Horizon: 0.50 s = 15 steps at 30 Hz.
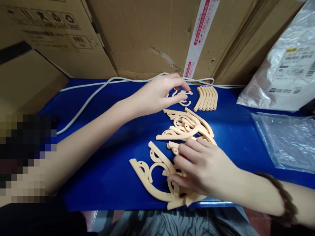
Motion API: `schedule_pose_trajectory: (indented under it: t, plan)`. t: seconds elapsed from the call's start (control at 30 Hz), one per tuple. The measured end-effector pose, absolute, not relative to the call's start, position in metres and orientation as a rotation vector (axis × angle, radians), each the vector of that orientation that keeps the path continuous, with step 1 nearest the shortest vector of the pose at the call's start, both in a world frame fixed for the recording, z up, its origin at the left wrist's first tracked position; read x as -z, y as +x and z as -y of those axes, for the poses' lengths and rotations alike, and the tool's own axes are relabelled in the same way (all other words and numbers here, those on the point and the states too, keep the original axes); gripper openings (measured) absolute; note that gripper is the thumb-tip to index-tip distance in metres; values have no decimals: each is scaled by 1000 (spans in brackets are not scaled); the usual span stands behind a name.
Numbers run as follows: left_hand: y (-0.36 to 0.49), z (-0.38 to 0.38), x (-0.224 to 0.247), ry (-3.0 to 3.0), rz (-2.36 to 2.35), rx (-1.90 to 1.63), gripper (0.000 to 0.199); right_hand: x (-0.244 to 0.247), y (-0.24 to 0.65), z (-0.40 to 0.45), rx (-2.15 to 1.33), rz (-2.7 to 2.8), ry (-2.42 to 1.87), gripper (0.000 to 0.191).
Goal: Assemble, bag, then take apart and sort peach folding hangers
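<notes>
My left hand (171,90) reaches over a small group of thin, beige curved hooks (185,102). Its thumb and index finger are apart, with the hooks beneath and between them. Low over the nearer part of a pile of beige plastic hanger arms (147,188) is my right hand (201,162). Its fingers are bent and its thumb stands apart from them, touching or just above the arms; what lies under the palm is hidden. More hanger arms (179,133) overlap between the two hands. Several slim curved bars (206,98) lie side by side to the right of the hooks.
The blue tabletop (103,170) backs onto tall cardboard boxes (147,36). A white cable (91,95) runs along the back and left. At the right stand a white labelled plastic mailer (283,72) and a flat clear plastic bag (287,141).
</notes>
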State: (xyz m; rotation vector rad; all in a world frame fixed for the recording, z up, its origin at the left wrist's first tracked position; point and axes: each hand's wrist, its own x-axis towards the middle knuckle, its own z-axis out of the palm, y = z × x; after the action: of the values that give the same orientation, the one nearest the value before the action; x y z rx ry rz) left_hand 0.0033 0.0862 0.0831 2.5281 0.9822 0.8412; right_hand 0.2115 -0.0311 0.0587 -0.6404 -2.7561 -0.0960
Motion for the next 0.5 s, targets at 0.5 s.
schedule_pose_trajectory:
  t: [0.5]
  plan:
    - [-7,-76,-103,1750,-867,-699,63,-93,180,-15,-869,2182,-1007,24]
